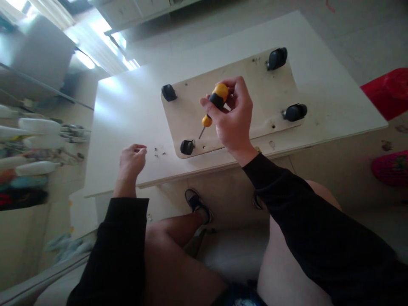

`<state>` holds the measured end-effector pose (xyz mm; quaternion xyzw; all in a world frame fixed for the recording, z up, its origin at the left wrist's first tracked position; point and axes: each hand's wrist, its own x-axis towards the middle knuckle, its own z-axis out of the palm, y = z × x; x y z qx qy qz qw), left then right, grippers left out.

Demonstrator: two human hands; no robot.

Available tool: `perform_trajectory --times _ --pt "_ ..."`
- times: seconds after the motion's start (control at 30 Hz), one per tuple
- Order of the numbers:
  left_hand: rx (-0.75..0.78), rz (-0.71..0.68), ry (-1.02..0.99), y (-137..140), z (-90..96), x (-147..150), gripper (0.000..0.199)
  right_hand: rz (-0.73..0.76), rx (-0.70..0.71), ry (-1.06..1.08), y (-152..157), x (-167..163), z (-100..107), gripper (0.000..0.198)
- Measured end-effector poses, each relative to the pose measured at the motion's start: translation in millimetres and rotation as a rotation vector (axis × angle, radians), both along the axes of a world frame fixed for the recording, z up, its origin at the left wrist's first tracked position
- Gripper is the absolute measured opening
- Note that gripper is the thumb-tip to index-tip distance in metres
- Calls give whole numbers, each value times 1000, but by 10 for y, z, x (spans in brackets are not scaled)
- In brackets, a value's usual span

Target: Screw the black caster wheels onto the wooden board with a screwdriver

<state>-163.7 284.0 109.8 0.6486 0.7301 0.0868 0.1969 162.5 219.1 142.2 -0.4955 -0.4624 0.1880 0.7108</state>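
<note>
A yellow and black screwdriver (217,98) is gripped in my right hand (236,114), its metal tip slanting down to the left above a pale board (219,119). Black caster wheels sit at the board's corners; the near-left caster (187,147) is closest to the tip. My left hand (132,159) is closed, fingertips pinched together, over the white table left of the board. Whatever the pinch holds is too small to make out. Several small dark screws (156,155) lie on the tabletop just right of that hand.
The white table (117,114) extends around the board, its near edge above my knees. Red items (387,93) stand beyond the right end. White bottles (41,131) are on the far left, and a white cabinet (134,10) is at the back.
</note>
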Motion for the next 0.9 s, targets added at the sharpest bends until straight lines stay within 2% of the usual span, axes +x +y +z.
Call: perform_trajectory --times 0.03,0.17,0.27,0.33,0.47,0.67,0.9 --pt "11 9 -56 -51 33 103 37 1 -2 6 -3 8 5 42" --pt "-67 -160 -287 -363 99 654 44 -24 -19 7 -21 26 15 41" --pt "-91 -217 -343 -570 112 1018 57 -66 26 -19 -40 5 13 37" --pt "-118 -240 -365 -653 133 1169 59 -70 80 -14 -61 -24 27 36" --pt "-162 -287 -350 -765 205 1287 46 -54 96 -3 -152 -96 130 36" --pt "-196 -290 -227 -965 258 1344 51 -26 112 -22 -285 -205 306 40" --pt "-218 -327 -147 -1096 407 1442 50 78 111 -41 -292 -389 303 39"
